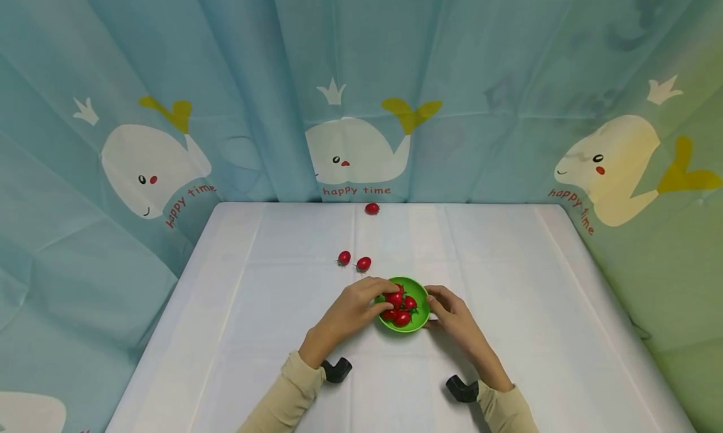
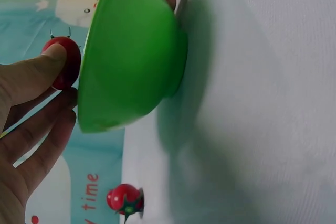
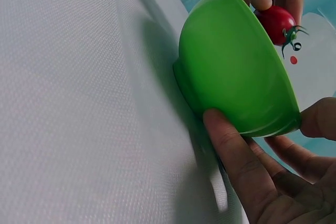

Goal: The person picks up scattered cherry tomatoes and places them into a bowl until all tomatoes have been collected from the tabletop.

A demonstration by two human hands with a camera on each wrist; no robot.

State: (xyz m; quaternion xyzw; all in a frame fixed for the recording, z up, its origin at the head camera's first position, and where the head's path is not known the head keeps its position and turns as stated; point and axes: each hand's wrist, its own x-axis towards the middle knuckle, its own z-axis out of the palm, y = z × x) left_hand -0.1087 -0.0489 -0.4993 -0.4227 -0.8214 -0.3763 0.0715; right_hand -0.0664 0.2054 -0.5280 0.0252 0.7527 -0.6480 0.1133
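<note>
A green bowl (image 1: 419,291) holds several red cherry tomatoes (image 1: 402,319) with green stems. My right hand (image 1: 459,323) grips its right side, thumb at the rim and fingers along the outer wall near the base (image 3: 181,82). Over the bowl's left rim, my left hand (image 1: 353,304) pinches one cherry tomato (image 2: 72,69) between thumb and fingers. The other left fingers reach to the rim in the left wrist view. The bowl's inside is hidden from both wrist views.
Two loose cherry tomatoes, a left one (image 1: 344,258) and a right one (image 1: 364,264), lie beyond the bowl on the white table (image 1: 282,282). A third tomato (image 1: 371,208) sits at the far edge, before a blue whale-print curtain (image 1: 480,150).
</note>
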